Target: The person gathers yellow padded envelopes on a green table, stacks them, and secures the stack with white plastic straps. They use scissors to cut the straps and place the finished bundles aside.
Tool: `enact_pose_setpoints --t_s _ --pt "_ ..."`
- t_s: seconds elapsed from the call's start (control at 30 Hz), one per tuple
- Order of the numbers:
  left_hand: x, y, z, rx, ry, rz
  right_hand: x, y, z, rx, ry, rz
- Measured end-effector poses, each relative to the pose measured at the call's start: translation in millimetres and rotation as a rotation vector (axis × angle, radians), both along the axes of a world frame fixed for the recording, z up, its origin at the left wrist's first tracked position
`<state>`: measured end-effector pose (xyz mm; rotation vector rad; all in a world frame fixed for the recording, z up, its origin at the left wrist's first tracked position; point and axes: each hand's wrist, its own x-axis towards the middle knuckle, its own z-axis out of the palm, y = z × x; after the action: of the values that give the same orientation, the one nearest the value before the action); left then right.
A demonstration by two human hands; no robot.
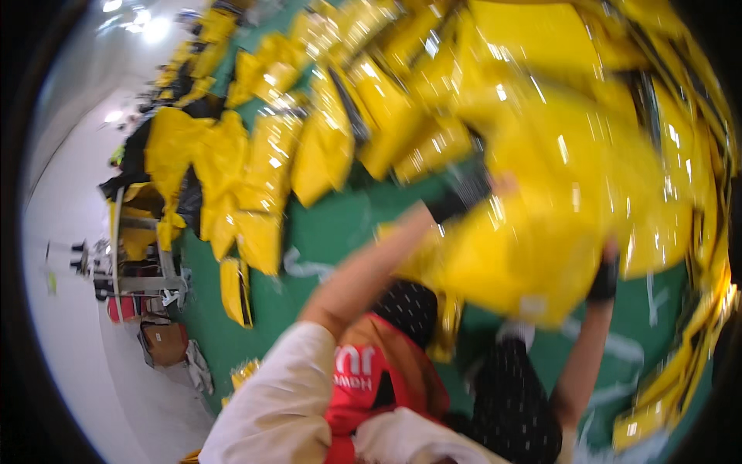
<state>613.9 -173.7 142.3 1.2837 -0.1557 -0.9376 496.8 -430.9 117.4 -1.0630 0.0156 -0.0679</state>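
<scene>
A large glossy yellow sheet-like piece (533,224), smeared by motion, is spread between my two hands above the floor. My left hand (471,189), in a dark fingerless glove, grips its left side. At its right edge, my right hand (607,274), also dark-gloved, is closed on it; the fingers are partly blurred. Whether the piece is a bag or a garment, I cannot tell. Beneath it, a smaller yellow bundle (448,325) lies near my legs.
Folded yellow packages (321,147) in shiny clear wrapping cover the green floor (309,232) ahead. More yellow stacks (680,371) curve along the right. Crumpled yellow pieces (193,147) lie at left, near a metal-legged table (143,286) and a cardboard box (164,342). Clear plastic scraps (305,267) lie about.
</scene>
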Motion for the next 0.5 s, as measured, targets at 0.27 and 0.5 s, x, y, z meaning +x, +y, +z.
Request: enact_pose_setpoints --t_s 0.27,0.5 --pt "-69 167 6 -0.34 0.559 0.219 9 127 8 -0.446 0.268 0.094" --pt "-246 266 -139 0.249 0.476 0.617 -70 197 -25 -0.62 0.537 0.412"
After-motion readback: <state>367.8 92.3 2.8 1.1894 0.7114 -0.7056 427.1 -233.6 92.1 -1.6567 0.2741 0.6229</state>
